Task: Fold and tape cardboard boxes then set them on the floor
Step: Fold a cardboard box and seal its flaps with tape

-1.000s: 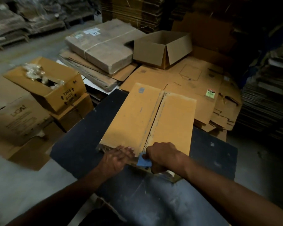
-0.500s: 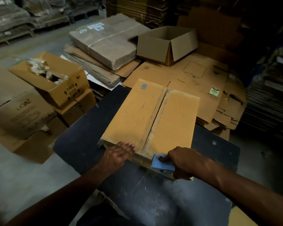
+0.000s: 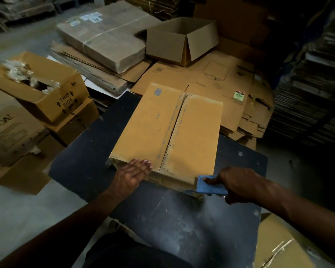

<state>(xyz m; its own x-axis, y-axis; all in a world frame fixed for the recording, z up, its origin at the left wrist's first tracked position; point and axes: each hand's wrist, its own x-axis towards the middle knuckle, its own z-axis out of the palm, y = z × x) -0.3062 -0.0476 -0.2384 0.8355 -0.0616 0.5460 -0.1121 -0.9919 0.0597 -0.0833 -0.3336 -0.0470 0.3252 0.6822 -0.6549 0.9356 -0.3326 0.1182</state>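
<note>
A tan cardboard box [image 3: 149, 124] lies on the dark blue table [image 3: 182, 215], its two top flaps folded shut and meeting along a middle seam [image 3: 172, 132]. My left hand [image 3: 132, 174] presses flat on the near edge of the left flap with straight fingers. My right hand [image 3: 238, 183] grips a blue tape dispenser [image 3: 210, 185] just off the box's near right corner. Clear tape on the seam is hard to make out.
An open empty box [image 3: 182, 39] stands at the back on a pile of flattened cardboard [image 3: 230, 82]. A wrapped bundle [image 3: 108, 33] lies back left. Boxes marked "THIS SIDE" [image 3: 46, 89] stack on the left. Dark cardboard stacks [image 3: 313, 89] rise on the right.
My right hand has drawn the blue dispenser rightward from the seam's near end to past the box's right corner. My left hand stays on the near edge.
</note>
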